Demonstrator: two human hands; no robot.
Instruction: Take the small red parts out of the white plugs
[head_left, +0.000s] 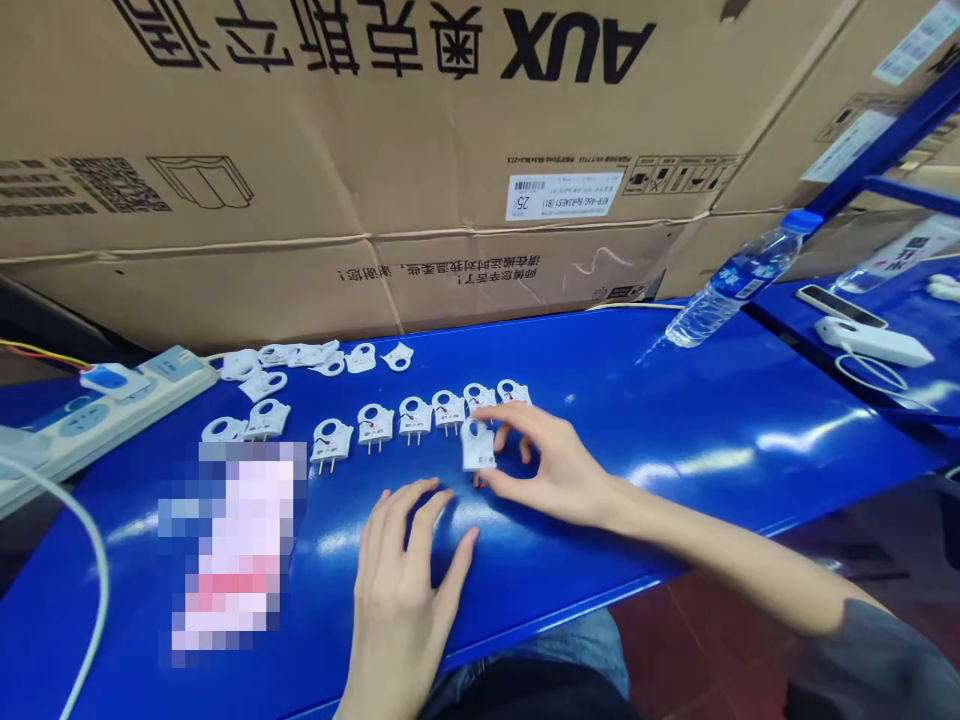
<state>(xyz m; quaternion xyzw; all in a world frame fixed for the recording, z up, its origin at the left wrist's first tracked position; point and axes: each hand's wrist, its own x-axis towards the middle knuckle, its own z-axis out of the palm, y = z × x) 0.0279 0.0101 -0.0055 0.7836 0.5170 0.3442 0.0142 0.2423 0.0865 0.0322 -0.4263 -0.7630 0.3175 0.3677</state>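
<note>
Plug is sitting mid-frame between your right thumb and fingers, which are pinching it. Your left hand is resting lower down, fingers spreading open, holding nothing.

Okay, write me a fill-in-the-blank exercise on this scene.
The right hand pinches a white plastic piece with a round hole, while the open left hand holds ____.
The glossy, smooth tabletop is coloured ____.
The brown cardboard box bears big upside-down Latin letters reading ____.

Missing words: nothing; blue; AUX
</note>
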